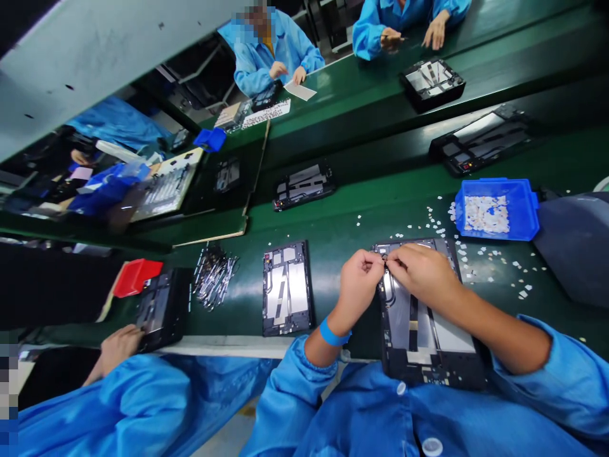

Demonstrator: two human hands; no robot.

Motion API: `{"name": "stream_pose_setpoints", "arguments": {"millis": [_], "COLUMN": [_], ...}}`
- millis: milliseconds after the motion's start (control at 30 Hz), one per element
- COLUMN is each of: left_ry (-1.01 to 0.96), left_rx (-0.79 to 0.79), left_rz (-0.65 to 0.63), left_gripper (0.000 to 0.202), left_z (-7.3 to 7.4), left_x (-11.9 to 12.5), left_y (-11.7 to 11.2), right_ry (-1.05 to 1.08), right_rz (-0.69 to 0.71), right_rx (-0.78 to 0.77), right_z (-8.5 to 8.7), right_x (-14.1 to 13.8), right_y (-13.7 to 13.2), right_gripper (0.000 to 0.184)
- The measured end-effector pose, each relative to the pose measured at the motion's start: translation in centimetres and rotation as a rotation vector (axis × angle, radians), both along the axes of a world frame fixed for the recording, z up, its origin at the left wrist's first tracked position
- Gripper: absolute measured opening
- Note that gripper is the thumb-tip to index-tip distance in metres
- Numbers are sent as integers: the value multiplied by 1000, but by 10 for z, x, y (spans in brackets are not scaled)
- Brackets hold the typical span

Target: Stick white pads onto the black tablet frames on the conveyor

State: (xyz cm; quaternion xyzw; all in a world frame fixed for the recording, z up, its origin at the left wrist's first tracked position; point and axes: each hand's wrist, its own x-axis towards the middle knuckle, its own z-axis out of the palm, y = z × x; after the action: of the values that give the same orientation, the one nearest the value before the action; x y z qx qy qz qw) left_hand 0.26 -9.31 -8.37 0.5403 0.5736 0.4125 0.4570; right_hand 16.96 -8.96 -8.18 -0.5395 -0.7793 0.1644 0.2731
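Observation:
An opened tablet (397, 330), its inner parts exposed, lies in front of me at the table edge. My left hand (360, 279), with a blue band at the wrist, is pinched at the tablet's upper left corner. Right beside it, my right hand (423, 270) reaches across the tablet, thumb and forefinger pressed together at the same spot. Whatever small part sits between the fingertips is too small to name. To my left a second opened tablet (287, 289) lies flat, with no hand on it.
Right of my hands stands a blue bin (497, 231) holding small white pieces, with more white scraps (480, 260) scattered around it. A pile of thin strips (213, 279) lies left, near a red bin (137, 277) and a co-worker's hand (121, 346). More tablets (304, 184) lie further back.

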Motion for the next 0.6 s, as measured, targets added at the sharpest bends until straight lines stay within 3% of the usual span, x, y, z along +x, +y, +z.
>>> {"name": "stream_pose_setpoints", "arguments": {"millis": [167,333,400,467,533,600], "left_ry": [79,99,63,14,-20,-12], "left_rx": [72,85,42,-9,-49,-63], "left_rz": [35,23,23,23,16,-15], "left_gripper": [9,10,10,11,12,14], "left_z": [3,5,4,1,0,1], "left_x": [7,7,5,1,-3,-8], "left_y": [-8,-8,-5,-1,3,4], "right_ry": [16,22,25,-27,-209,-395], "right_rz": [-83,-164,-221,-380,-592,-698], "right_rx": [23,-85,-120,-127,-150,-200], "right_z": [-5,0,6,13,20,27], "right_x": [-3,-1,27,69,112,138], "right_y": [-2,6,15,23,30,31], "right_gripper": [19,12,10,10,15,26]}}
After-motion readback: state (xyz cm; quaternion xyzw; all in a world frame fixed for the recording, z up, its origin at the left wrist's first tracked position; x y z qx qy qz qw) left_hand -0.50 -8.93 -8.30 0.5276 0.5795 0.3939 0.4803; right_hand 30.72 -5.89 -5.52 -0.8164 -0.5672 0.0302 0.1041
